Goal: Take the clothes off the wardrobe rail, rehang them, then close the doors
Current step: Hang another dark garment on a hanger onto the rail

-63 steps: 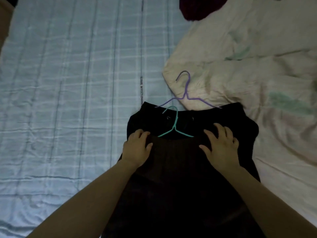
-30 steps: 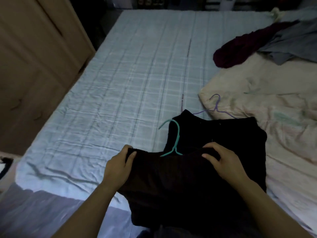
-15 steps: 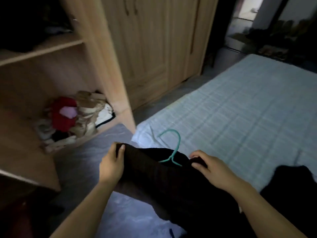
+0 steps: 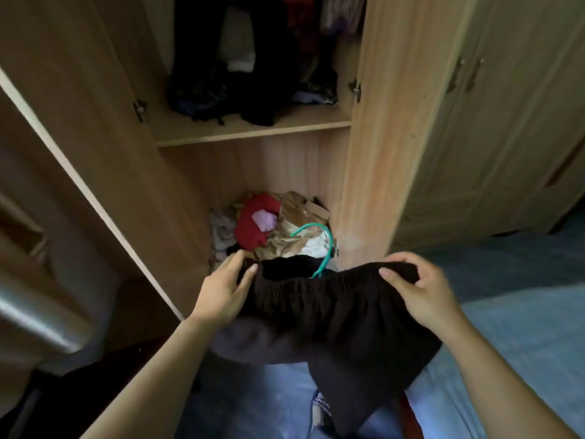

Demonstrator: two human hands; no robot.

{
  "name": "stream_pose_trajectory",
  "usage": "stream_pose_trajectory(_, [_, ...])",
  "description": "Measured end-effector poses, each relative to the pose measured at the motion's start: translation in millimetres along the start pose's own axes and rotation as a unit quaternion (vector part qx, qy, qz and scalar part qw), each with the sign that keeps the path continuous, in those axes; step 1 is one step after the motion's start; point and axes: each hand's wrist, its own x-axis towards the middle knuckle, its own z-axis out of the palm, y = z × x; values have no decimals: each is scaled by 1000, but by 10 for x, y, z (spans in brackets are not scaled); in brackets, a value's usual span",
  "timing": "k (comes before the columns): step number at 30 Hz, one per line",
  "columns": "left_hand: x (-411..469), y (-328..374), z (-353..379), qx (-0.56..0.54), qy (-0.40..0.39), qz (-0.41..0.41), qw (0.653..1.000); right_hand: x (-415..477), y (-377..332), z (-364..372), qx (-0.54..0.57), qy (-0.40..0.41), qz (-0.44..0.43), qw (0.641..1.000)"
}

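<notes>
Left hand [image 4: 221, 291] and right hand [image 4: 421, 288] pinch the ribbed elastic waistband of a black knit garment [image 4: 332, 312]; thin teal wire hanger [image 4: 323, 248] pokes out

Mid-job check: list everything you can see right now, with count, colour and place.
garment: one, black, held up in front of the open wardrobe by its elastic top edge
hanger: one, teal, hook sticking up out of the garment's top
wardrobe: one, light wood, doors open
shelf: one, light wood, mid-height inside the wardrobe
hanging clothes: several, mostly dark, above the shelf; exact count unclear
clothes pile: one heap, red, tan, white, grey, on the wardrobe floor below the shelf
closed doors: two handles show, light wood, right of the open section
bed: one, pale blue cover, lower right
left hand: gripping the garment's left top edge
right hand: gripping its right top edge
</notes>
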Motion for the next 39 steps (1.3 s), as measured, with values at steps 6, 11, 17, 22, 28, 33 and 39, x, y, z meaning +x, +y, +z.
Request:
stream_pose_trajectory(6, [1090,-538,198,-18,-108,5,994,1614,-9,476,20,-23,-39,999])
stream_pose_trajectory(11, [2055,-831,51,-76,-109,22,991,2898,-28,783,38,-23,-59,997])
stream_pose_trajectory(17, [3082,-1040,-80,51,7,2,999,4147,-204,1084,0,-21,-95,995])
stream_pose_trajectory(22, [4123,-1137,-355,-64,124,-14,990,5032,-571,1186,-34,2,-146,989])
stream_pose_trajectory(28, [5736,-1029,-1179,-221,264,98,934,6107,-1434,1232,-53,98,-266,958])
stream_pose_trajectory(33, [6681,-1067,-1757,-278,287,130,907,6781,-1878,1509,-35,154,-313,937])
stream_pose_trajectory(39, [7390,-1455,-2230,-201,176,167,949,7362,-2236,1856,28,188,-314,930])
